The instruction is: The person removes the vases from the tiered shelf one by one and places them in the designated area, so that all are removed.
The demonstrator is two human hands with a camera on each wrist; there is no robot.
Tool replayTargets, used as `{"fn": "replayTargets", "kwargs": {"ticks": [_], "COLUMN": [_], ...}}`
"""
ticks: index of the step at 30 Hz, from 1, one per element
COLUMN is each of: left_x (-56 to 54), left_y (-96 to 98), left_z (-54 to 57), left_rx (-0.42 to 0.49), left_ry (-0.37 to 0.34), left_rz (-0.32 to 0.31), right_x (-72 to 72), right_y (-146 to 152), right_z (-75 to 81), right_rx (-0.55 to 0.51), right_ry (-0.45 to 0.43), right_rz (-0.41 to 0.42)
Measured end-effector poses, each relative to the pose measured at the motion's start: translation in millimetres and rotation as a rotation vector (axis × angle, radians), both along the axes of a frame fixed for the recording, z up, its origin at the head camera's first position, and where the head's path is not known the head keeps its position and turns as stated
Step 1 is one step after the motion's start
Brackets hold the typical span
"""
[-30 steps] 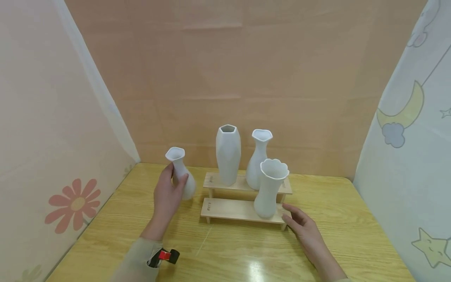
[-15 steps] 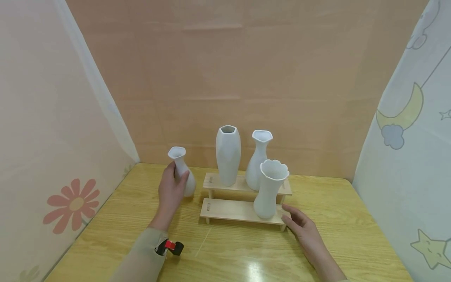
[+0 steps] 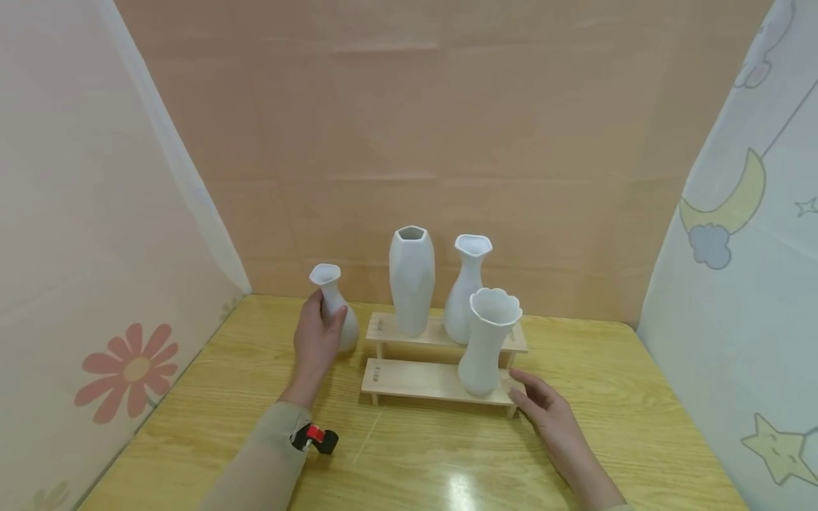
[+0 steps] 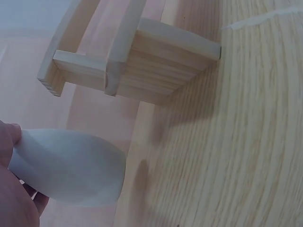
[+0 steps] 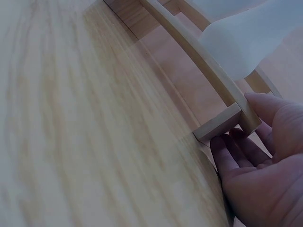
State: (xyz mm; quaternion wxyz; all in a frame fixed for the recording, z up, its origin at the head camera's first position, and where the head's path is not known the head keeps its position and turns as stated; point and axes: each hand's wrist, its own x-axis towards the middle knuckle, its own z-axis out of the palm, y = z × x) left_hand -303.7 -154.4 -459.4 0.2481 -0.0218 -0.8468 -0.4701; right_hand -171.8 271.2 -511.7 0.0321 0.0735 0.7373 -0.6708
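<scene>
My left hand (image 3: 314,346) grips a small white vase (image 3: 350,329) with a flared, angular rim, left of a two-step wooden stand (image 3: 409,377). In the left wrist view the vase (image 4: 75,168) has its base close over the tabletop, a shadow beside it. At the stand's right end, my right hand (image 3: 551,419) holds the lower step; the right wrist view has the thumb on top and fingers (image 5: 225,153) by the leg. On that step stands a scalloped-rim white vase (image 3: 482,351). The upper step bears a tall faceted vase (image 3: 412,284) and a narrow-necked vase (image 3: 461,305).
The stand rests on a light wood-grain table (image 3: 409,461). A plain peach cloth (image 3: 409,142) hangs behind it. Printed cloths flank both sides, with a flower (image 3: 131,372) on the left and a moon (image 3: 735,202) on the right.
My left hand has moved slightly right and away from me with the small vase, which now stands more upright. The right hand stays at the stand's end; the other vases have not moved.
</scene>
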Motion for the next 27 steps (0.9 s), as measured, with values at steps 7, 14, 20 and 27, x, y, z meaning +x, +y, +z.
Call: {"fn": "replayTargets", "kwargs": {"ticks": [7, 14, 20, 27], "left_x": [-5.2, -6.5, -7.9, -8.9], "left_y": [0.6, 0.6, 1.2, 2.1], "left_z": [-8.6, -13.2, -15.4, -16.8], "left_rx": [-0.017, -0.013, 0.002, 0.004], "left_ry": [-0.002, -0.007, -0.014, -0.031], "left_rz": [-0.001, 0.007, -0.001, -0.004], "right_x": [0.3, 0.0, 0.0, 0.1], "right_y": [-1.1, -1.0, -1.1, -1.7], "right_z": [0.0, -0.1, 0.0, 0.8], "right_rx": [-0.003, -0.008, 0.003, 0.009], "right_ry": [0.005, 0.011, 0.003, 0.009], "right_rz": [0.0, -0.003, -0.014, -0.016]}}
